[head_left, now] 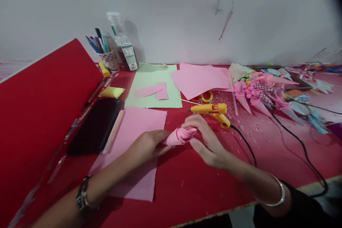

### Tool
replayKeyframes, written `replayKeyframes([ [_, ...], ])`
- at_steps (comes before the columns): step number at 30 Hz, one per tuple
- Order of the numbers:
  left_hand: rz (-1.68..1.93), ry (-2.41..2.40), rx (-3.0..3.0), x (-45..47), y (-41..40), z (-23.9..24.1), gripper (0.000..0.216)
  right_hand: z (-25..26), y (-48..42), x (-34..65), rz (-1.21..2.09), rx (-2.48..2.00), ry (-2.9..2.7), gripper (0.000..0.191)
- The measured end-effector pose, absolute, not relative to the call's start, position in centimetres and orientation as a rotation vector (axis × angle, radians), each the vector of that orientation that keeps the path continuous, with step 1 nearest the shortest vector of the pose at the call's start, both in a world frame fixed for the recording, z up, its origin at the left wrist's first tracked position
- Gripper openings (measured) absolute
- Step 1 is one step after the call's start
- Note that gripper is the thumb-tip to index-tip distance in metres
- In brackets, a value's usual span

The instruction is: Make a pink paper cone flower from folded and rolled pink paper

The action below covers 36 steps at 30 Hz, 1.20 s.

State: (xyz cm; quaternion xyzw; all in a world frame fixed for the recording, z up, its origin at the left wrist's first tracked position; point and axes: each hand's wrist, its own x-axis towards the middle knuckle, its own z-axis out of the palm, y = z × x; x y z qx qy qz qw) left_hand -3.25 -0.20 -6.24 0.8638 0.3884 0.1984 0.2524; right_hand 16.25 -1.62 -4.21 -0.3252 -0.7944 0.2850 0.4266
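Note:
A rolled pink paper piece [179, 136] with folded petals at one end is held between both hands above the red table [203, 181]. My left hand [149, 145] is closed round its narrow end. My right hand [205, 139] pinches the wider folded end with thumb and fingers. A yellow glue gun [212, 110] lies just beyond my right hand, its black cord [294, 139] trailing right. A pink paper sheet [133, 149] lies under my left forearm.
A black phone [96, 124] and a large red board [40, 107] lie at the left. A green sheet [153, 85] and pink sheets [200, 78] lie at the back. A pen cup [108, 57] and a bottle [124, 46] stand by the wall. Finished pink paper cones [259, 91] are piled at the right.

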Motion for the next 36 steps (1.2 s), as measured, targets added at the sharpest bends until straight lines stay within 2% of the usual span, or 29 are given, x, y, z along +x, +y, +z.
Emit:
replayKeyframes([
  [10, 0.473, 1.074, 2.287, -3.1, -0.34, -5.97, 0.014, -4.62, -1.53, 15.98, 0.649, -0.824, -1.97, 0.013],
  [22, 0.475, 1.079, 2.394, -3.26, -0.77, -6.13, 0.014, -4.72, -1.6, 15.82, 0.684, -0.852, -1.981, 0.01],
  [25, 0.479, 1.082, 2.343, -3.35, -0.65, -6.23, 0.011, -4.59, -1.71, 15.84, 0.716, -0.846, -1.969, 0.014],
  [29, 0.534, 1.15, 2.308, -3.43, -0.46, -6.44, 0.012, -4.65, -1.85, 15.93, 0.772, -0.828, -1.875, 0.034],
  [36, 0.527, 1.142, 2.233, -3.26, -0.51, -6.35, 0.01, -4.64, -1.99, 15.89, 0.522, -0.772, -1.995, 0.024],
])
